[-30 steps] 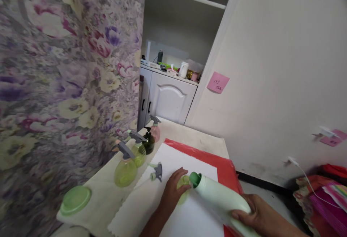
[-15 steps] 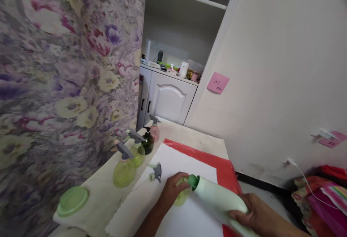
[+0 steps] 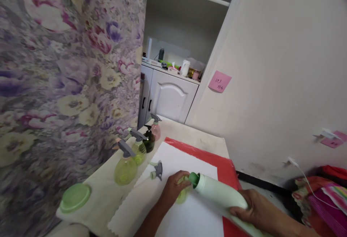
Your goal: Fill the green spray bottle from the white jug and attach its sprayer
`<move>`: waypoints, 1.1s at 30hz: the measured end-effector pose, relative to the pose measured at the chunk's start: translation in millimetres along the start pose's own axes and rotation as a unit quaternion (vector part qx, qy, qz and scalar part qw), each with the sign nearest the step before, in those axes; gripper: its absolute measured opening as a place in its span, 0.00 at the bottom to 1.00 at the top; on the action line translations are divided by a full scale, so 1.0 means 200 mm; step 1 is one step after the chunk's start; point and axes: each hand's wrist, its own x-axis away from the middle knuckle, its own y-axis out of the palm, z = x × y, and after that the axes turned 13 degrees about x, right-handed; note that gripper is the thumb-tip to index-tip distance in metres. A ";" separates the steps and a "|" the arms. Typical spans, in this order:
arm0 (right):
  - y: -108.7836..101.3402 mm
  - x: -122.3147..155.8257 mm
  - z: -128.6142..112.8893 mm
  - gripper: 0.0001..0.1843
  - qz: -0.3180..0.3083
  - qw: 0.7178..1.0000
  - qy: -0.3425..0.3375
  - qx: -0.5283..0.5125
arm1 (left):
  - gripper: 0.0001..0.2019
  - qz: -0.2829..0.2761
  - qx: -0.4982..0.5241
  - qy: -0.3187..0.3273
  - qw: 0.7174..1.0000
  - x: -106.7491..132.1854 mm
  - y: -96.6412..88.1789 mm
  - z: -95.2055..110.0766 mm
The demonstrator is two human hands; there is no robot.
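Note:
My right hand [image 3: 252,210] is closed round a pale green jug [image 3: 219,191], which is tilted with its darker green spout [image 3: 193,179] pointing left. Under the spout, my left hand [image 3: 175,188] grips a small yellow-green spray bottle [image 3: 181,196] by its neck; its top shows no sprayer head. The fingers partly hide the bottle. Whether liquid runs from the spout I cannot tell. A loose grey trigger sprayer head [image 3: 157,170] lies on the white sheet [image 3: 173,153] left of my left hand.
Along the table's left edge stand yellow-green spray bottles [image 3: 125,170], a dark pump bottle [image 3: 149,141] and a pink spray bottle [image 3: 155,130]. A green round lid [image 3: 75,197] lies at the near left corner. Red sheeting [image 3: 227,172] lies under the white sheet. A wall rises at right.
The view has shifted slightly. Both hands, the jug and the bottle keep nearly the same places relative to each other.

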 end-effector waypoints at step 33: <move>-0.04 -0.01 -0.02 0.11 0.010 0.998 -0.008 0.057 | 0.10 -0.014 -0.011 -0.006 1.000 0.00 0.00 0.04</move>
